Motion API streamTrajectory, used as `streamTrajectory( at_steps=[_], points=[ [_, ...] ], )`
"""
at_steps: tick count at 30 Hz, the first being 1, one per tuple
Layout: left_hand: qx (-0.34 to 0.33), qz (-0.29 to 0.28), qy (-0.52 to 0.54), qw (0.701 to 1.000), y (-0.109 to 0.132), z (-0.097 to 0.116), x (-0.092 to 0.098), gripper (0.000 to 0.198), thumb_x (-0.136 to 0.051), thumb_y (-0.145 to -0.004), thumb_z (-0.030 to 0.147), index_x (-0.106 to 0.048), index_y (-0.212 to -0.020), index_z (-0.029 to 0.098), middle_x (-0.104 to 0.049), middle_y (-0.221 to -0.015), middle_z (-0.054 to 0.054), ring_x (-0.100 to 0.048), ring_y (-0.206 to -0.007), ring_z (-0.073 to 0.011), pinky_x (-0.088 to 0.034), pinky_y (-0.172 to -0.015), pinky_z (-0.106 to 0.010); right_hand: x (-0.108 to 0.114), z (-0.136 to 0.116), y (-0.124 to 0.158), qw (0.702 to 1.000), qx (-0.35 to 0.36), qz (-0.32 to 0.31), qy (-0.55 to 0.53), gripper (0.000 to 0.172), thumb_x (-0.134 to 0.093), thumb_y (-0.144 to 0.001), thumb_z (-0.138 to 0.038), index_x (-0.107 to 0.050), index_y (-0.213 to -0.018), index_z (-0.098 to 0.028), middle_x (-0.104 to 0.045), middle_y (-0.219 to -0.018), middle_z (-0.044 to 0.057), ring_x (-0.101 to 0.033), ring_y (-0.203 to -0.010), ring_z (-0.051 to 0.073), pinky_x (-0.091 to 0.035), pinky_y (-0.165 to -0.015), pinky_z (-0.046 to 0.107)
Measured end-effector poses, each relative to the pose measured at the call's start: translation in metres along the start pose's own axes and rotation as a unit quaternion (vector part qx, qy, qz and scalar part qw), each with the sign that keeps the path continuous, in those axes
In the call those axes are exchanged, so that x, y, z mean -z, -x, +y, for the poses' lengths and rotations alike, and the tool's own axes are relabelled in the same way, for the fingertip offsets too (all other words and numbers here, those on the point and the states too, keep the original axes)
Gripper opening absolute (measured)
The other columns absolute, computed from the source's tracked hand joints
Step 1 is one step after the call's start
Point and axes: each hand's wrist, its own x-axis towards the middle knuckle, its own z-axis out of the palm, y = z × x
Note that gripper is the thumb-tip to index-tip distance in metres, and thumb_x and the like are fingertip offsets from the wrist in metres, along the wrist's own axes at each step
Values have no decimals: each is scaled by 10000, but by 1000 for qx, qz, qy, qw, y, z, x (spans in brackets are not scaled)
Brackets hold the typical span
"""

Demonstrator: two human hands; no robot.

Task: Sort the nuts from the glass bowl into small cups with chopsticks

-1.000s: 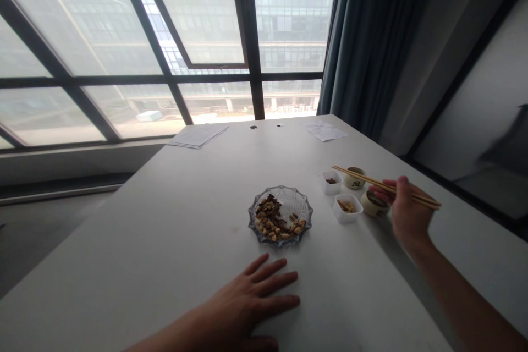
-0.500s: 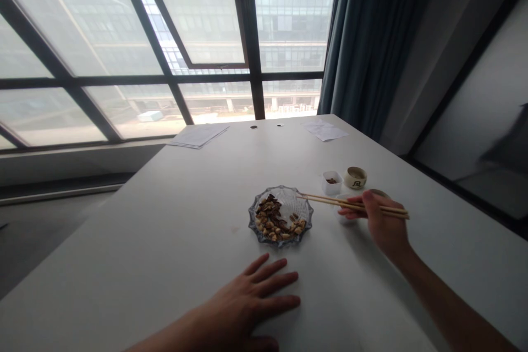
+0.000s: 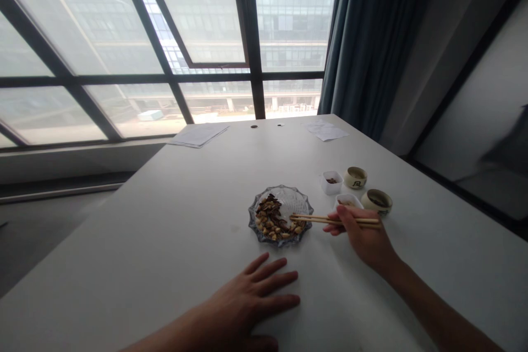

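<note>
My right hand point(image 3: 365, 234) holds a pair of wooden chopsticks point(image 3: 322, 220), pinched between thumb and fingers. Their tips reach over the right side of a scalloped clear glass dish point(image 3: 281, 189), at the nuts or seeds there. Dark brown flat seeds point(image 3: 269, 209) lie at the dish's left, and paler nuts or shelled pieces point(image 3: 274, 231) curve along its near side. Whether the tips grip a piece I cannot tell. My left hand point(image 3: 259, 294) rests flat on the table just in front of the dish, fingers spread and holding nothing.
Right of the dish stand a white square cup point(image 3: 331, 187) with dark bits, another white cup point(image 3: 348, 199) partly behind my right hand, and two cream round cups point(image 3: 355, 181). Papers point(image 3: 198, 135) lie at the far end of the white table point(image 3: 165, 247), before large windows.
My right hand has moved left and slightly down, bringing the chopstick tips from the dish's upper right rim down over the pieces inside. My left hand stays in place.
</note>
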Motion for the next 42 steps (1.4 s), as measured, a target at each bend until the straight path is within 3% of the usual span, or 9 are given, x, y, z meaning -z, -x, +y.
streamTrajectory(
  at_steps=[8, 12, 20, 23, 35, 42],
  points=[
    [4, 1, 21, 1000, -1, 2, 3, 721, -698, -974, 491, -411, -1626, 385, -293, -1733, -6, -235, -1592, -390, -49, -1293, -610, -7, 3, 1, 999, 7, 52, -1, 518, -700, -920, -643, -797, -778, -154, -787, -671, 111, -782, -558, 250, -668, -517, 309],
    [6, 1, 24, 1000, -1, 2, 1, 725, -704, -969, 476, -409, -1626, 390, -288, -1734, 0, -227, -1594, -388, -41, -1292, -606, -3, -2, -3, 994, 28, 108, 3, 515, -691, -915, -660, -783, -747, -182, -787, -674, 106, -781, -552, 264, -669, -506, 335],
    [-1, 10, 24, 1000, -1, 1, 0, 735, -706, -967, 458, -407, -1633, 373, -293, -1733, -17, -234, -1591, -395, -38, -1294, -606, 46, -14, -26, 952, 90, 292, 22, 500, -616, -980, -608, -756, -792, -167, -766, -654, 98, -768, -544, 243, -640, -528, 323],
    [5, -2, 18, 1000, -1, 1, 1, 729, -698, -973, 461, -405, -1634, 366, -278, -1738, -15, -215, -1597, -398, -54, -1291, -623, 61, -11, -33, 942, 96, 322, 28, 479, -603, -993, -586, -744, -798, -172, -765, -669, 90, -758, -541, 226, -626, -527, 313],
    [12, -14, 12, 1000, -2, 3, 3, 704, -681, -984, 482, -417, -1626, 364, -266, -1740, -3, -209, -1600, -391, -62, -1290, -627, 54, -10, -33, 950, 109, 293, 32, 533, -651, -943, -655, -763, -827, -146, -778, -708, 95, -775, -588, 228, -638, -549, 304],
    [6, -2, 11, 1000, 0, 1, 0, 720, -689, -978, 493, -407, -1630, 374, -279, -1737, -9, -215, -1599, -386, -64, -1294, -615, 31, -2, -22, 982, 71, 176, -11, 520, -711, -896, -667, -786, -818, -159, -793, -699, 107, -793, -599, 256, -674, -592, 327]
  ],
)
